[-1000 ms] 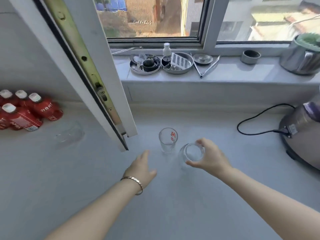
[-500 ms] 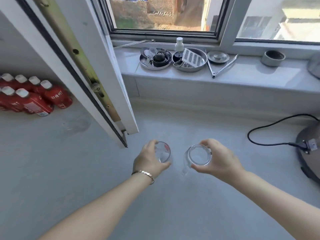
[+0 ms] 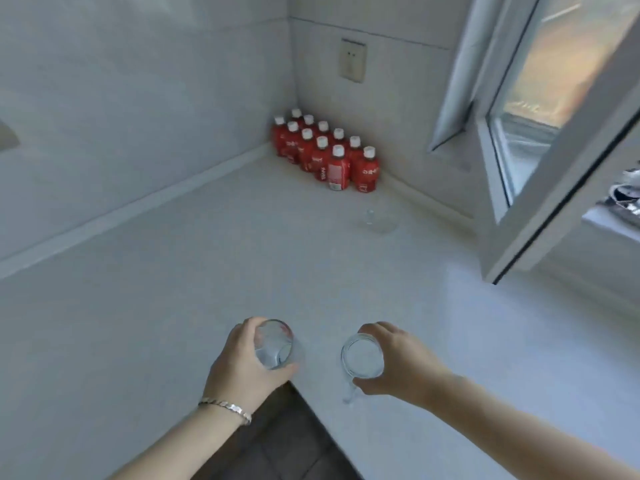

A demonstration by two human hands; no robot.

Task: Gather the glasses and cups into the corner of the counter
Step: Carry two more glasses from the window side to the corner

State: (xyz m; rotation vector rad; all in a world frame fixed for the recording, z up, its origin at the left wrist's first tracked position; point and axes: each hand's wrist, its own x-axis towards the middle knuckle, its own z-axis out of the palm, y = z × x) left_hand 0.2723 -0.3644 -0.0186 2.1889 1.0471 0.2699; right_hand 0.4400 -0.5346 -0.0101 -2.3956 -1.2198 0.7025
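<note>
Clear tumbler (image 3: 273,346) gripped in left hand (image 3: 247,367), clear cup (image 3: 362,356) gripped in right hand (image 3: 398,365), both held above near counter (image 3: 173,289) edge. Third glass (image 3: 379,220) standing near red bottles (image 3: 325,150) in far corner.

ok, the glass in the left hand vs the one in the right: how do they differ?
The left-hand glass has red print near its rim; the right-hand glass shows no print. The left-hand glass is tilted, its mouth turned away from the left hand; the right-hand glass is seen straight down its round mouth. The left hand wraps its glass from the side; the right hand grips its glass around the rim. Both are clear and look empty.
</note>
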